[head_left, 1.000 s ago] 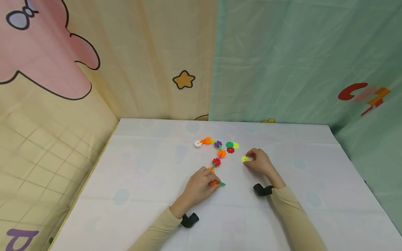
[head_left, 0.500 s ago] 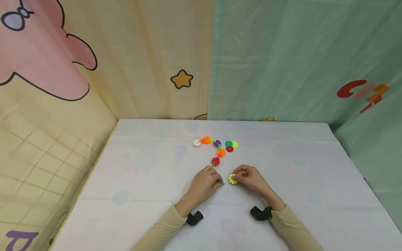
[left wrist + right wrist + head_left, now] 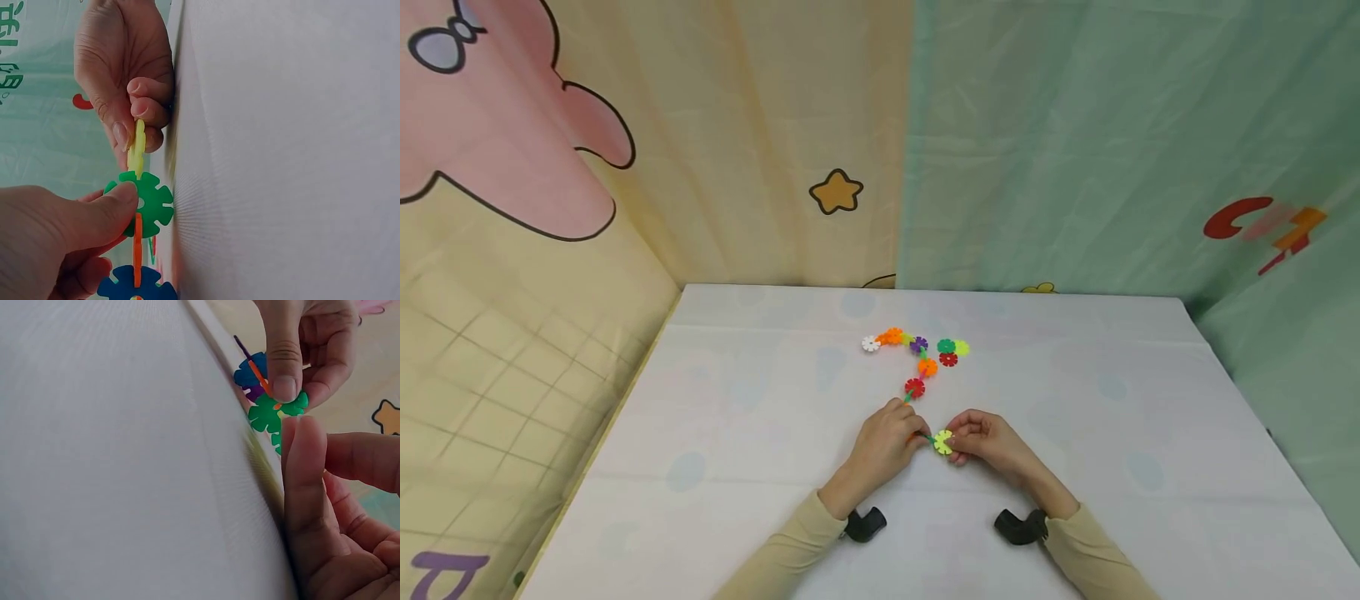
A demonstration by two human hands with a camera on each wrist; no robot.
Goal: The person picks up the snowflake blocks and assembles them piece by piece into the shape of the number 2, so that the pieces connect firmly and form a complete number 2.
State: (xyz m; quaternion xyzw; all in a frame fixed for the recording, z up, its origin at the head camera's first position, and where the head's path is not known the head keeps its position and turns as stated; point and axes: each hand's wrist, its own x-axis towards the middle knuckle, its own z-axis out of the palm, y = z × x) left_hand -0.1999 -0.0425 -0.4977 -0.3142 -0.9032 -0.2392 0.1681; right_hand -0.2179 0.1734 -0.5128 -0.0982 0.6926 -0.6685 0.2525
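My left hand (image 3: 880, 446) pinches a green notched snowflake disc (image 3: 159, 200) between thumb and fingers. This disc sits at the near end of a chain of interlocked discs. In the left wrist view an orange disc (image 3: 138, 250) joins it edge-on to a blue disc (image 3: 134, 287). My right hand (image 3: 992, 446) pinches a yellow snowflake disc (image 3: 942, 443), whose edge meets the green disc's rim. How deep the two slot together I cannot tell. Beyond my left hand the chain runs through a red disc (image 3: 914, 388) and curves to a white one (image 3: 870, 343).
Right of the chain's far part, a loose green disc (image 3: 946, 346), a yellow disc (image 3: 962, 348) and a red disc (image 3: 948, 360) lie close together on the white table (image 3: 760, 500). Printed curtains (image 3: 1045, 150) stand behind the table. Black wrist-worn pieces (image 3: 1021, 527) hang under both wrists.
My right hand has carried the yellow disc left and nearer to me, from apart until it meets the green disc. My left hand keeps its grip and has hardly moved.
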